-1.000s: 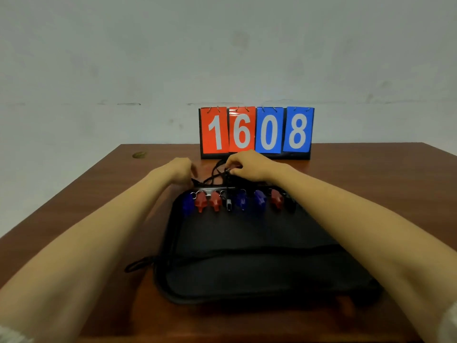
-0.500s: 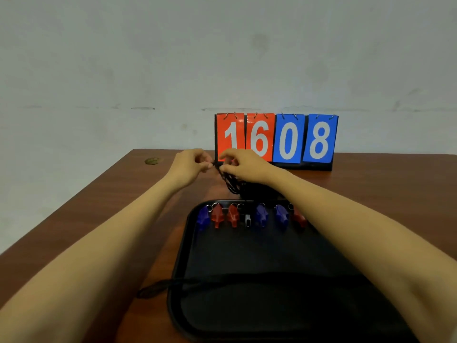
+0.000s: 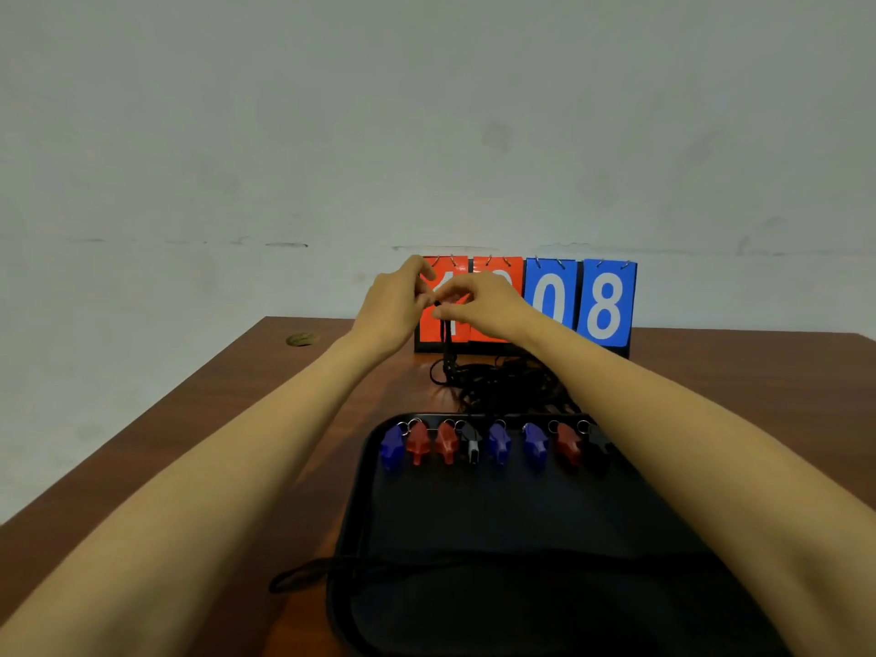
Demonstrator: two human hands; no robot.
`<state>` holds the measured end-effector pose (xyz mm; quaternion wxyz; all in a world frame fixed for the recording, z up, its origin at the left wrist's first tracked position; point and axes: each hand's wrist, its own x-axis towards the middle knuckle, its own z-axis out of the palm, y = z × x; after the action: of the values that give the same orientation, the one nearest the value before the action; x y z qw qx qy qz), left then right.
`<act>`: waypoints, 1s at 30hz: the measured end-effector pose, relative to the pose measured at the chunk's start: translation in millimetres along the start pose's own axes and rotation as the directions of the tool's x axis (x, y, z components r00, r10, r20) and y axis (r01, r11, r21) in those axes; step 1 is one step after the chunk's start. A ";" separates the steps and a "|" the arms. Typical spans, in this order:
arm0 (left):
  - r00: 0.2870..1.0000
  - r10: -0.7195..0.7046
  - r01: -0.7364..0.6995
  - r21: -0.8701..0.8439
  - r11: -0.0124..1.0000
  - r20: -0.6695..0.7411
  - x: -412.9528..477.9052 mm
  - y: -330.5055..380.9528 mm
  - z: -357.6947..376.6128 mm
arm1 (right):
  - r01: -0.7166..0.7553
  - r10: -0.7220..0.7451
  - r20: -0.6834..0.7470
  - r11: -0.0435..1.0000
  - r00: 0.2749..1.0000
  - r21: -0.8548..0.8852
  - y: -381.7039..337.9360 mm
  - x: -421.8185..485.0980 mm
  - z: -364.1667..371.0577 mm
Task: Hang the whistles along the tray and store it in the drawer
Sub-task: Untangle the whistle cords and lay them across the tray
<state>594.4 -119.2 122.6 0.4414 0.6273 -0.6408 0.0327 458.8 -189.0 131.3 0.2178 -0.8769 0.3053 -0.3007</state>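
**Eight whistles on the rim, both hands on one cord**

Eight whistles (image 3: 497, 441) sit in a row along the far rim of the tray (image 3: 497, 514), each on a small metal ring. From the left they are blue, red, red, black, blue, blue, red and black, the last partly behind the right forearm.

Beyond that rim and raised above it, the left hand (image 3: 391, 308) and the right hand (image 3: 483, 308) meet fingertip to fingertip. Both pinch the top of one thin black cord (image 3: 446, 343). The cord hangs straight down into a loose cord pile (image 3: 507, 381) just behind the tray.

Assessment:
- **Whistles:** they appear to be small moulded plastic, light and stiff, and unlikely to break.
- **Cords:** they are limp and likely to tangle, so one drawn from the pile may drag its neighbours.
- **Best hold:** a fingertip pinch on the cord near its end, or on the ring. The smooth whistle body offers less purchase.
- **Tray:** judged light and rigid. It should be taken by both side rims and kept level, or the row may slide.

A cord loop (image 3: 284, 578) trails off the tray's near left corner.

The surface is a smooth brown wooden table (image 3: 237, 443), with a round fitting (image 3: 301, 340) well to the tray's far left. A flip scoreboard (image 3: 606, 305) stands behind the tray, its red cards partly hidden by the hands. A pale, marked wall (image 3: 426, 111) rises behind. No drawer is in view.
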 end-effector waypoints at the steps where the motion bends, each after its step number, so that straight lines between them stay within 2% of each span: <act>1: 1.000 0.006 -0.006 -0.002 1.000 -0.004 -0.5 2.0 2.1 | -0.022 0.022 -0.018 1.000 1.000 0.000 2.5 -0.3 -0.5; 4: 0.995 0.017 -0.013 0.049 0.999 -0.096 -3.2 5.1 11.0 | -0.095 0.093 -0.066 0.995 0.993 -0.023 10.9 -2.5 -1.8; 6: 0.988 -0.017 0.026 0.058 0.998 -0.152 -5.8 5.3 19.5 | -0.133 0.135 -0.137 0.991 0.981 0.023 16.6 -5.9 -5.7; 7: 0.989 -0.067 0.073 0.036 0.997 -0.128 -6.7 6.7 24.2 | -0.151 0.161 -0.161 0.986 0.974 0.078 19.2 -7.9 -8.7; 9: 0.987 -0.155 0.156 -0.027 0.987 0.040 -6.2 11.4 34.6 | -0.172 0.207 -0.163 0.963 0.965 0.208 24.0 -11.7 -14.8; 11: 0.964 -0.154 0.177 -0.092 0.980 0.219 -7.1 19.5 45.3 | -0.165 0.218 -0.166 0.945 0.962 0.284 28.2 -15.3 -21.0; 12: 0.957 -0.143 0.180 -0.130 0.975 0.253 -7.5 24.4 49.7 | -0.152 0.212 -0.175 0.941 0.962 0.304 29.0 -17.7 -24.4; 16: 0.971 -0.108 0.164 -0.259 0.952 0.215 -2.3 37.1 65.6 | -0.112 0.189 -0.181 0.924 0.965 0.366 32.9 -25.7 -35.9; 19: 0.978 -0.067 0.117 -0.258 0.959 0.195 3.6 41.2 72.5 | -0.132 0.204 -0.212 0.942 0.956 0.309 37.8 -28.2 -41.6; 23: 0.940 -0.078 0.109 -0.077 0.991 0.331 6.6 27.4 70.8 | -0.153 0.198 -0.327 0.975 0.924 0.159 45.7 -31.2 -53.2; 25: 0.932 -0.096 0.077 0.066 0.995 0.350 6.3 11.4 66.3 | -0.170 0.221 -0.411 0.973 0.885 0.157 53.2 -33.2 -66.1; 28: 0.939 -0.149 0.048 0.312 0.949 0.309 5.0 -11.2 53.2 | -0.212 0.280 -0.550 0.960 0.787 0.184 67.1 -37.7 -90.8; 30: 0.926 -0.225 0.059 0.470 0.881 0.305 5.1 -24.1 45.3 | -0.251 0.305 -0.591 0.952 0.747 0.174 76.8 -40.6 -103.1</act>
<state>591.6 -155.2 85.8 0.1635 0.7541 -0.6351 0.0356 334.0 -237.6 146.6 0.1860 -0.6668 0.4737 -0.5444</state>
